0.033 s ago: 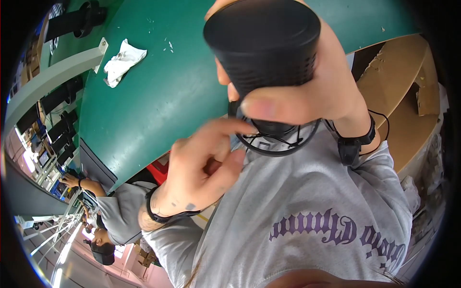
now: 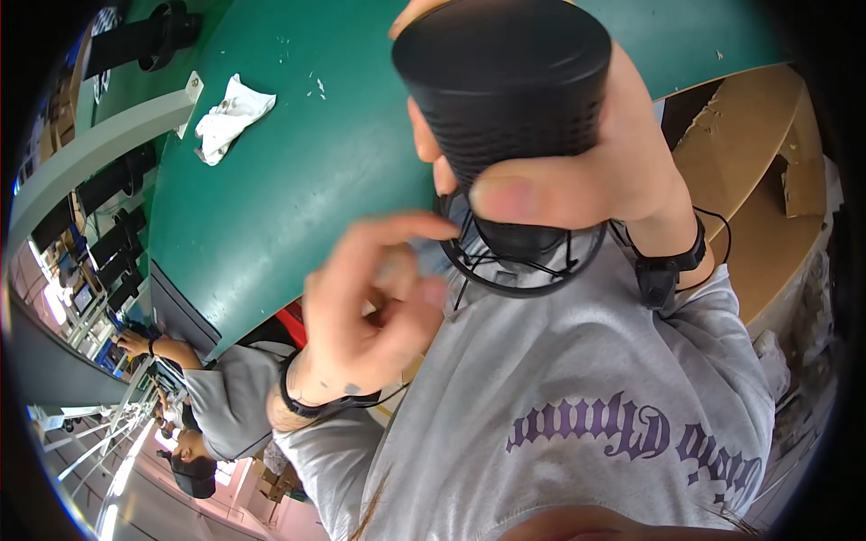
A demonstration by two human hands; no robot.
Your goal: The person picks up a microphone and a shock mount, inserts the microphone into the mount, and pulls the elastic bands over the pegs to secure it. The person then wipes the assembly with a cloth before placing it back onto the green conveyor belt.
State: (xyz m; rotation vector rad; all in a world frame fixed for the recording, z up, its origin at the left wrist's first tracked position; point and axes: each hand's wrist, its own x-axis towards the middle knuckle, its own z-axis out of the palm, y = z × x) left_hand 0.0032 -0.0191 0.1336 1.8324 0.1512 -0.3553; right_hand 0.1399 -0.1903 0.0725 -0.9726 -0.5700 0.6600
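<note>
My right hand [image 2: 586, 171] grips a black microphone [image 2: 505, 99], a tapered cylinder with a smooth flat end and perforated sides. Its thumb presses along the near side, and fingertips show at the left. Around the microphone's lower end sits a black ring [image 2: 523, 290] strung with thin black cords [image 2: 541, 264], like a shock mount. Left of that ring is my left hand [image 2: 370, 288], blurred by motion. Its index finger reaches to the ring's left edge; whether it touches cannot be told. The thumb stands apart below, the other fingers are curled, and no held thing shows.
A crumpled white cloth or bag [image 2: 233, 117] lies on the green tabletop [image 2: 298, 198] beside a grey metal arm [image 2: 99, 153]. Cardboard [image 2: 740, 144] stands at right. Another person [image 2: 230, 397] in grey works at the lower left. Black parts [image 2: 149, 41] line the left side.
My left hand has drawn back slightly left and down, away from the cords. The microphone and my right hand have shifted a little to the right.
</note>
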